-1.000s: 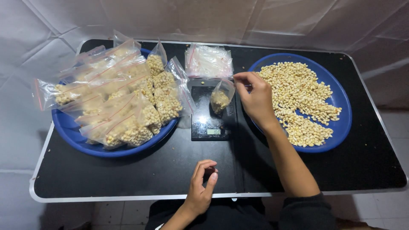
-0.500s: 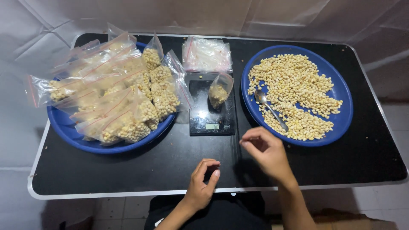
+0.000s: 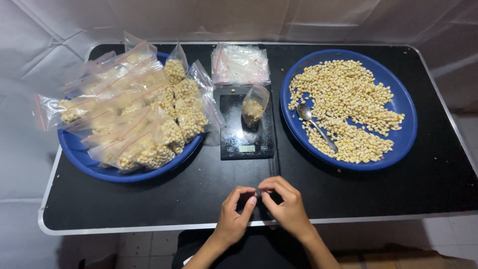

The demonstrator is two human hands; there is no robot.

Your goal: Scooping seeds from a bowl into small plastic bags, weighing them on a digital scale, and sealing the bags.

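Observation:
My left hand (image 3: 235, 215) and my right hand (image 3: 286, 205) meet at the table's near edge, fingertips pinched together on something tiny that I cannot make out. Beyond them a black digital scale (image 3: 247, 128) carries a small clear zip bag (image 3: 253, 105), partly filled with pale beans and standing open. To the right a blue tray (image 3: 401, 103) holds loose pale beans with a metal spoon (image 3: 315, 126) lying in them. On the left a second blue tray (image 3: 79, 157) is heaped with several filled bean bags (image 3: 144, 114).
A stack of empty clear zip bags (image 3: 240, 64) lies behind the scale. The black folding table (image 3: 398, 192) has a light metal rim. White cloth hangs around the back and sides. A few stray beans lie on the table top.
My right hand left the bag on the scale, dropped the spoon into the right tray, and came back to the near edge, where it now meets my left hand's fingertips.

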